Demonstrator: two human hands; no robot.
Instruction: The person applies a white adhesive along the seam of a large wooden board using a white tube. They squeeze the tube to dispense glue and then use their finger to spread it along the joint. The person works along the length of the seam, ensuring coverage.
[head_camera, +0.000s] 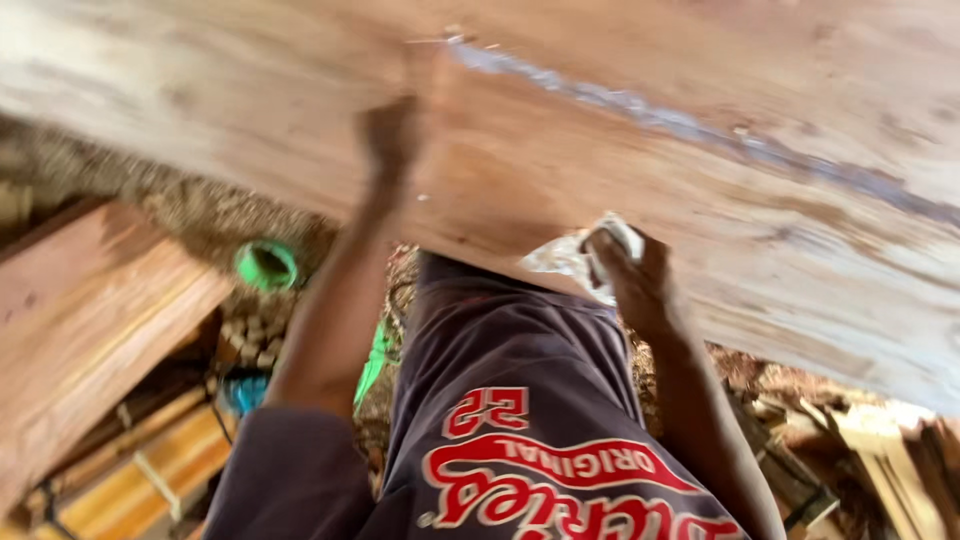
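Note:
A wide reddish wooden board (560, 160) spans the top of the view, tilted down to the right, blurred by motion. A whitish-grey streak (680, 125) runs along its face. My left hand (390, 135) rests flat against the board's face near the streak's left end, holding nothing. My right hand (632, 272) sits at the board's lower edge, closed on a crumpled white rag (568, 258). My dark shirt with red and white print (520, 430) fills the lower middle.
Stacked reddish planks (90, 320) lie at the left. A round green container (266, 265) sits on sawdust-covered ground (190, 215), with small wood blocks (250, 340) below it. Wood offcuts (870, 450) pile up at the lower right.

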